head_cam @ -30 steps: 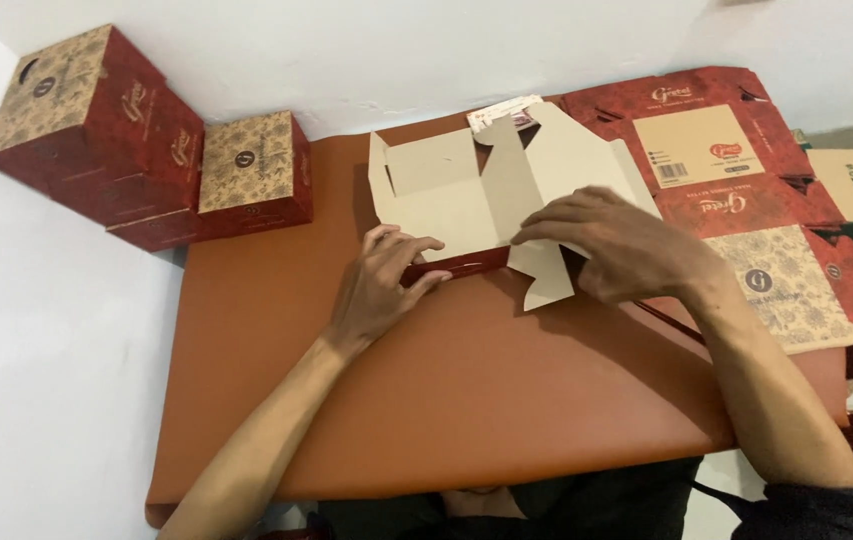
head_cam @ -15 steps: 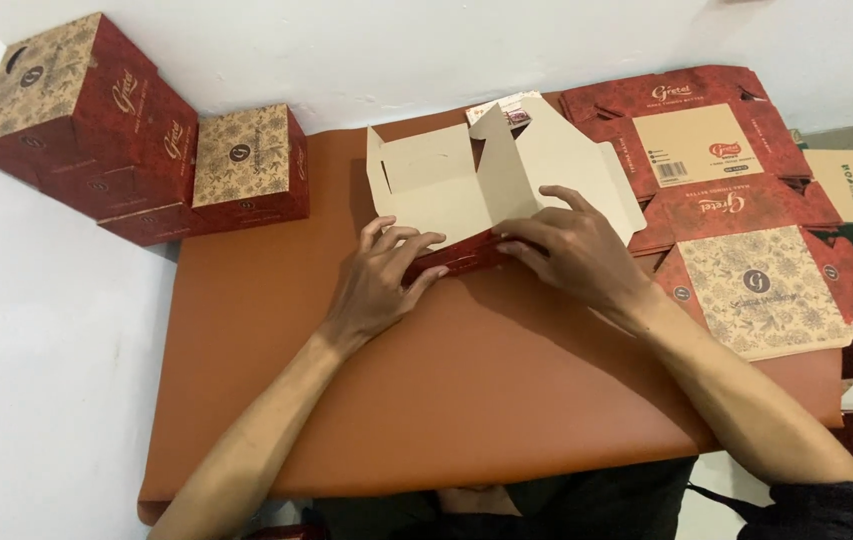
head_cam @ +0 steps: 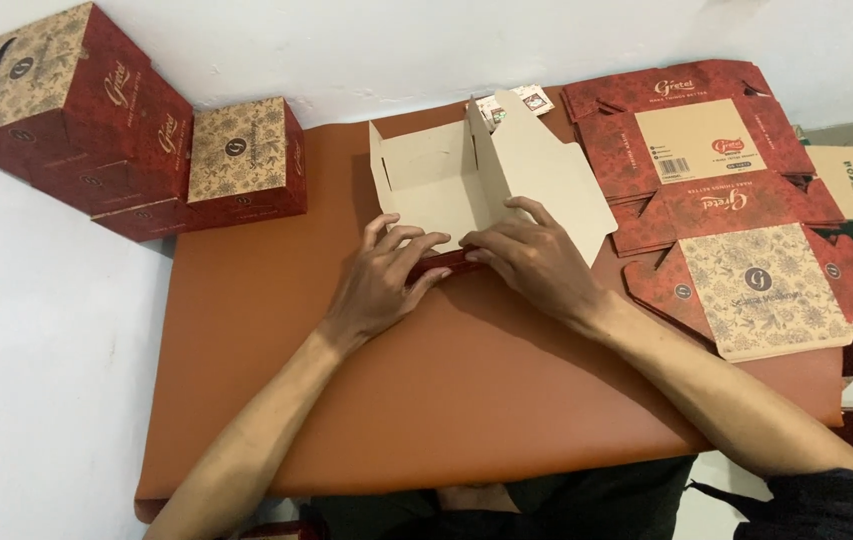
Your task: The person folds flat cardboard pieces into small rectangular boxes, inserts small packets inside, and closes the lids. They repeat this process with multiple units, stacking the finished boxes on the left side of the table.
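A half-folded cardboard box [head_cam: 476, 180] sits near the far edge of the brown table [head_cam: 346, 420], its plain inner faces up and two panels raised. The left hand [head_cam: 381, 285] lies with fingers bent over the box's near red flap, pressing it down, grasping nothing else. The right hand [head_cam: 536, 255] rests just beside it, fingers flat on the same flap and against the right-hand panel. A stack of flat box blanks [head_cam: 716, 190] lies along the right edge, and finished boxes [head_cam: 126, 130] stand at the far left corner. The likely slip, judging from this: uneven pressure from the two hands could crease the flap crooked, or the raised right panel could spring open and push into the blanks beside it
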